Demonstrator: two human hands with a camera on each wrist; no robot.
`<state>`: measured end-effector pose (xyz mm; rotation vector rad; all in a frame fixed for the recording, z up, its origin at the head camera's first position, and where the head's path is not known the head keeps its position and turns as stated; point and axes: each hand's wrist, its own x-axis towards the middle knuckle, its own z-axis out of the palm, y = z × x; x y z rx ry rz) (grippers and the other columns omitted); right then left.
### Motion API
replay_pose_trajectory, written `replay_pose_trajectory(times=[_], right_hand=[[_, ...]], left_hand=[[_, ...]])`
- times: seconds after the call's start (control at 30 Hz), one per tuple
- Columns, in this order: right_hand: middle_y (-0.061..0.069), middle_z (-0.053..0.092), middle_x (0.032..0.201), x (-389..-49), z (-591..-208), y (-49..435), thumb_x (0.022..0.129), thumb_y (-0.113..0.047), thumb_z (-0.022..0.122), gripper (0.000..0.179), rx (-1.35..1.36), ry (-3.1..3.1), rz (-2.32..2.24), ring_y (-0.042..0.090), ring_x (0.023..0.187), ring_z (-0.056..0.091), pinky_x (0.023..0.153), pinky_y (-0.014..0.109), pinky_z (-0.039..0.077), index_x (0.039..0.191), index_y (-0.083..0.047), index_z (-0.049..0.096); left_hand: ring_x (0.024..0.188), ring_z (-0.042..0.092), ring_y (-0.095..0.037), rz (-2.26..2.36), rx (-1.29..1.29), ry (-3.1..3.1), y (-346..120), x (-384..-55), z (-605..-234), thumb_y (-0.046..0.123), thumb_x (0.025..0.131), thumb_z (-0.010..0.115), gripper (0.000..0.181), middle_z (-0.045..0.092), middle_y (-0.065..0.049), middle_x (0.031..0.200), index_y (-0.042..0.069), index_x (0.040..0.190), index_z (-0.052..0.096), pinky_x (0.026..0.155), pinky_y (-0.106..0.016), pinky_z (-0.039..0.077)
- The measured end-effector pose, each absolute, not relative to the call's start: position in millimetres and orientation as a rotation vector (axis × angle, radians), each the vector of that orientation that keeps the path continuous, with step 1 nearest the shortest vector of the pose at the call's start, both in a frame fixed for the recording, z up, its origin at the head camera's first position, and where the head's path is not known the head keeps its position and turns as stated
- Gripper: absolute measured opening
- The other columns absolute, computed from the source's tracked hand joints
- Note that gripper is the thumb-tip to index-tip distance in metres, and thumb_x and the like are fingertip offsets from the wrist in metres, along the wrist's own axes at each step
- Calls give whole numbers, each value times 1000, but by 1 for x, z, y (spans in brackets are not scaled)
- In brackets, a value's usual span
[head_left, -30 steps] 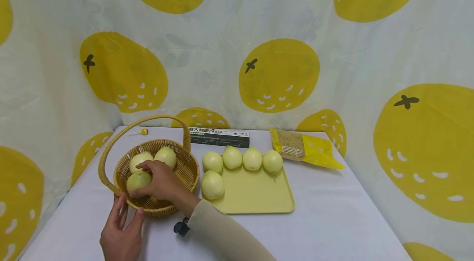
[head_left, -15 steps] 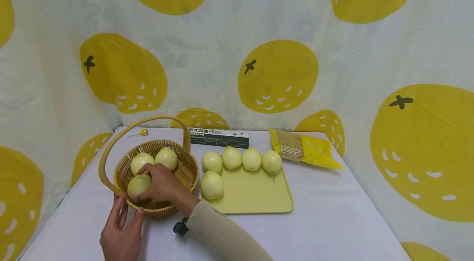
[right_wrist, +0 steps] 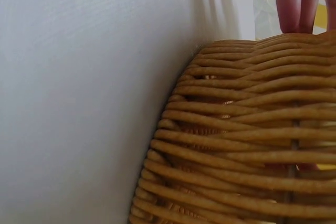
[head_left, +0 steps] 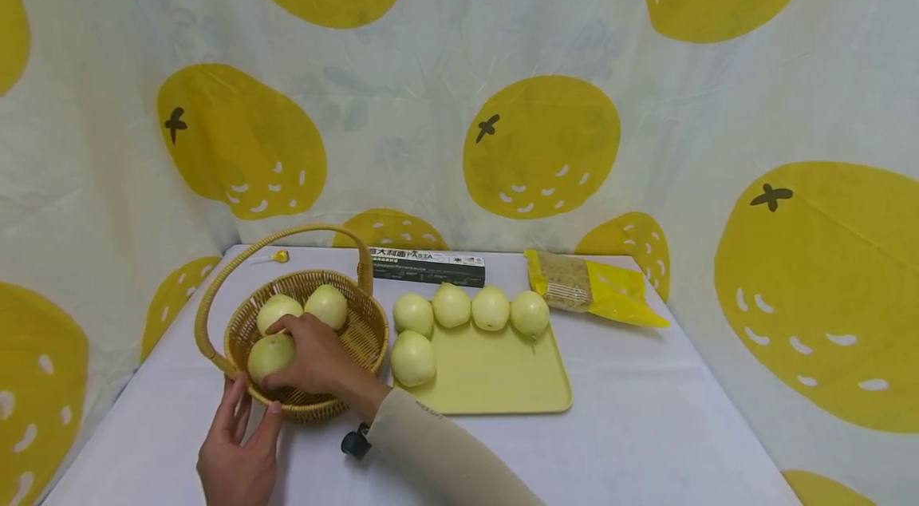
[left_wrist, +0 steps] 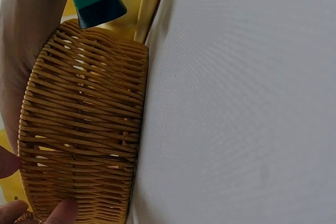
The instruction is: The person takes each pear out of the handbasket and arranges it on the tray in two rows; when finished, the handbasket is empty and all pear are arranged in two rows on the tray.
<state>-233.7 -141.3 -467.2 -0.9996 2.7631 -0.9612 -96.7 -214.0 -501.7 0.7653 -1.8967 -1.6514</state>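
Note:
A woven basket (head_left: 368,328) with a hoop handle stands at the left of the table and holds three pale pears. My right hand (head_left: 310,362) reaches in from the right and grips the front pear (head_left: 264,356), fingers curled over its top. The other two pears (head_left: 276,308) (head_left: 328,304) lie behind it. My left hand (head_left: 237,442) rests with straight fingers against the basket's front wall (left_wrist: 84,129). Its fingertips (left_wrist: 64,211) show at the weave in the left wrist view. The right wrist view shows only the basket wall (right_wrist: 247,145) and left-hand fingers (right_wrist: 294,1).
A yellow tray (head_left: 495,378) right of the basket carries several pears (head_left: 451,304) along its far and left edges. A dark pasta box (head_left: 427,265) and a yellow bag (head_left: 596,286) lie behind it. A small yellow object (head_left: 278,256) sits at the far left. Patterned cloth hangs all round.

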Motion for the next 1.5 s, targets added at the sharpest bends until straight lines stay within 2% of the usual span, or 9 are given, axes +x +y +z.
replay_pose_trajectory(times=[0.23,0.37,0.6,0.8,0.93,1.03,1.2,1.33,1.5], right_hand=[[-16,61,122,-235,-468,-143,77,-49,92,68,-1057,2733,-1136,-6,104,54,85,6,46,138,-35,65],[-16,61,122,-234,-468,-142,76,-45,93,68,-1009,2689,-1302,-5,102,55,83,7,49,137,-36,65],[-14,63,130,-233,-464,-134,77,-35,94,69,-1007,2631,-1505,-6,100,56,79,5,52,139,-32,64],[-11,66,128,-234,-459,-118,78,-28,94,67,-1051,2555,-1635,-6,106,57,83,4,55,138,-25,65],[-7,66,129,-234,-453,-103,80,-23,93,66,-1056,2458,-1735,-1,111,62,85,7,59,139,-19,64],[-8,68,129,-233,-447,-90,80,-21,92,65,-1040,2420,-1796,3,111,65,84,11,61,138,-21,65],[-13,69,131,-230,-437,-67,81,-25,93,65,-1023,2429,-1817,1,113,65,90,16,62,139,-27,64],[-12,69,131,-226,-431,-49,82,-24,92,66,-1002,2401,-1833,0,117,64,96,22,62,141,-23,61],[-12,69,133,-222,-427,-28,82,-21,92,66,-959,2382,-1867,3,119,64,97,26,62,139,-20,60]], left_hand=[[152,42,-37,-1640,764,-1891,-216,-97,-504,9,97,77,72,26,-2,174,19,161,48,84,4,49],[153,41,-37,-1651,786,-1882,-216,-97,-504,11,97,78,71,26,-1,174,21,161,48,83,4,49],[151,42,-40,-1636,776,-1894,-213,-98,-505,10,96,78,72,26,-4,174,20,161,48,83,4,48],[151,42,-43,-1589,780,-1920,-211,-98,-503,9,97,76,71,25,-2,174,19,161,47,84,4,48],[151,42,-43,-1546,812,-1946,-209,-98,-502,9,98,74,71,24,1,174,20,162,45,84,5,47],[151,42,-42,-1533,824,-1963,-209,-99,-501,9,99,72,71,24,1,174,21,163,43,84,5,46],[152,42,-42,-1522,835,-1981,-210,-99,-502,11,100,72,71,23,1,174,23,163,42,84,4,47],[152,42,-42,-1526,847,-1976,-211,-99,-503,10,100,73,71,23,0,174,23,163,43,83,4,47],[153,40,-42,-1561,846,-1953,-211,-100,-504,9,99,73,72,22,3,175,21,163,42,83,5,47]])
